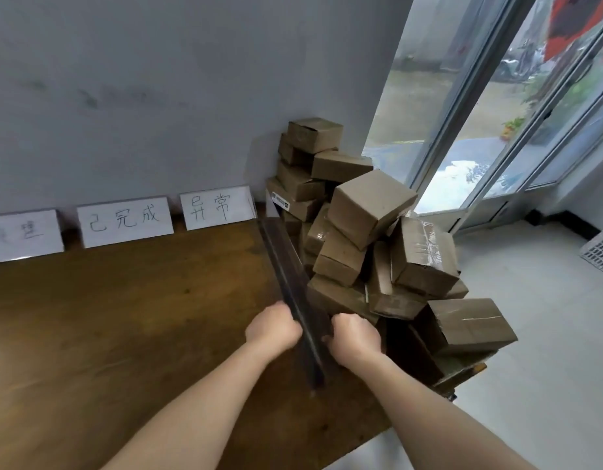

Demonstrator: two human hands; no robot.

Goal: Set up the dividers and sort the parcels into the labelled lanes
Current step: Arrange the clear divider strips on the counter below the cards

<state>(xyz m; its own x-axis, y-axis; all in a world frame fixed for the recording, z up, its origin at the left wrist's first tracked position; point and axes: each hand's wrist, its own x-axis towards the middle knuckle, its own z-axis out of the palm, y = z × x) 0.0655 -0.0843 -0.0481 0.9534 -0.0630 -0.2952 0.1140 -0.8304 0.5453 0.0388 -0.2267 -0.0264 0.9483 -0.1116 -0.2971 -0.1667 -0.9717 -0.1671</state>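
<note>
A long dark divider strip [286, 269] lies lengthwise on the right part of the brown wooden table [123, 317], running from near the wall toward me. My left hand [273, 329] grips it from the left and my right hand [352, 337] grips it from the right, both near its front half. Right of the strip, several brown cardboard parcels [371, 205] are heaped up to the wall corner. Three white label cards stand against the wall: a blurred one [22, 235], a middle one [125, 221] and a right one [217, 206].
A glass door and window [479, 113] fill the right side. The pale tiled floor [547, 368] lies beyond the table's right edge, with a white slatted crate [600, 254] at the far right. The grey wall [140, 96] backs the table.
</note>
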